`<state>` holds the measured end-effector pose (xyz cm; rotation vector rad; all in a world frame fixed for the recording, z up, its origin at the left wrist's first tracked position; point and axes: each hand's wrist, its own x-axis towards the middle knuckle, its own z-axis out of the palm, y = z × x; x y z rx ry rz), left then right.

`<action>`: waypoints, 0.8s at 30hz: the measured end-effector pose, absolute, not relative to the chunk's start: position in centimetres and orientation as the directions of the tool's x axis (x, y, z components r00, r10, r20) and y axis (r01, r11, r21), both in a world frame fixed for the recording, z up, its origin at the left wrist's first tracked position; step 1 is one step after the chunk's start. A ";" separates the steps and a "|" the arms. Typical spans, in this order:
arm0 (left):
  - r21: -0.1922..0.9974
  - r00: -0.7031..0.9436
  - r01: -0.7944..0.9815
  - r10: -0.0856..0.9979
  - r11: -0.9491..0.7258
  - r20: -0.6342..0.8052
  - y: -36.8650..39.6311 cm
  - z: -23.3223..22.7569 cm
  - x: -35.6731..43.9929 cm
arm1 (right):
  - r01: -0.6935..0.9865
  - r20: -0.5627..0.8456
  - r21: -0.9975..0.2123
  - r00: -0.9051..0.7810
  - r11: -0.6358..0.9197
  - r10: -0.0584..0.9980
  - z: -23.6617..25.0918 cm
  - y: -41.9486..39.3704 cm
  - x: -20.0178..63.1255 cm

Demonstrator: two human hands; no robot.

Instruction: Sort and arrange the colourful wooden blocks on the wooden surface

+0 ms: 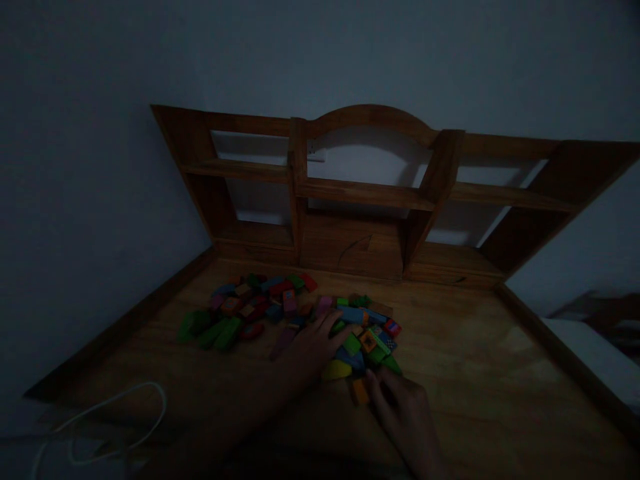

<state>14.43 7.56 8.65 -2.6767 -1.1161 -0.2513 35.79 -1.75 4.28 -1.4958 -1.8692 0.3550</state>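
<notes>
A pile of colourful toy blocks [367, 343] lies on the wooden desktop in front of me. My left hand [315, 343] reaches over the pile's left side, fingers apart, close to a green block [338, 327]. At the near edge of the pile is my right hand [403, 403], its fingers curled and thumb and forefinger close together. What they hold, if anything, is too dark to make out. An orange block [361, 391] lies just left of the right thumb. A yellow block [336, 370] and a blue block [351, 359] sit between the hands.
Another heap of blocks [257, 297] spreads to the left, with several green blocks [220, 332] at its near side. A wooden shelf unit [353, 193] stands along the back of the desktop [465, 373]. A white cable [163, 400] loops at the lower left. The room is dim.
</notes>
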 end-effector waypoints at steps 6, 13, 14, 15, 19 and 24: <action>-0.025 0.624 0.767 0.735 -0.642 0.264 6.0 8.4 13.4 | 0.742 0.362 -0.604 -0.071 0.291 0.930 4.6 -1.6 35.7; 0.035 0.620 0.751 0.722 -0.660 0.308 5.0 7.0 11.8 | 0.736 0.366 -0.609 -0.071 0.296 0.928 4.6 -1.6 35.7; 0.037 0.619 0.752 0.724 -0.658 0.304 4.9 7.0 11.4 | 0.737 0.364 -0.607 -0.073 0.296 0.928 4.7 -1.7 35.7; 0.043 0.614 0.755 0.730 -0.654 0.301 4.9 7.1 11.0 | 0.737 0.363 -0.607 -0.075 0.296 0.929 4.7 -1.7 35.7; 0.095 0.568 0.778 0.760 -0.621 0.316 5.6 7.4 8.7 | 0.735 0.357 -0.612 -0.072 0.292 0.931 4.7 -1.7 35.7; 0.168 0.387 0.838 0.782 -0.519 0.488 7.3 6.3 4.1 | 0.725 0.355 -0.621 -0.078 0.297 0.932 4.3 -1.7 35.7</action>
